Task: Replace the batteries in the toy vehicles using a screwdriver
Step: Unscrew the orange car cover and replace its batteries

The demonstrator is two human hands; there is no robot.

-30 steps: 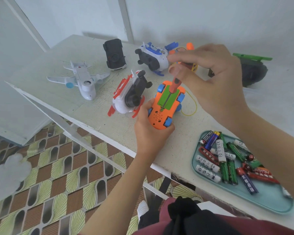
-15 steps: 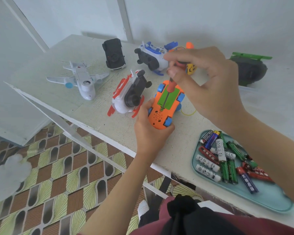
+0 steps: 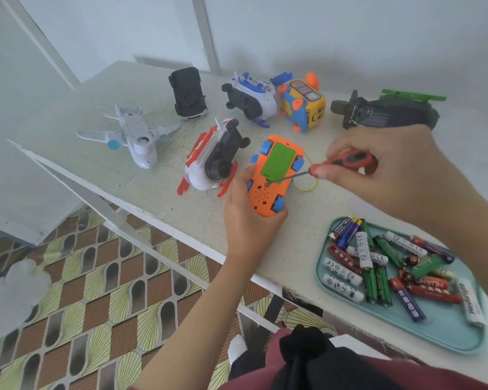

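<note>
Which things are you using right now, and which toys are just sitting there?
In use: orange car, held by the left hand; its green cover; screwdriver in the right hand, tip at the cover's screw; batteries on the tray.

Just lying about: white plane, black car, red-and-white toy, blue-and-white toy, yellow toy, dark green toy.

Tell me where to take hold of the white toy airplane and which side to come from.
Grip the white toy airplane across its narrow fuselage, just ahead of the wings, toward the rounded nose that faces the near edge of the table. Come from above. It lies flat, and its wings jut out to both sides, so a sideways approach would probably meet a wing first.
</note>
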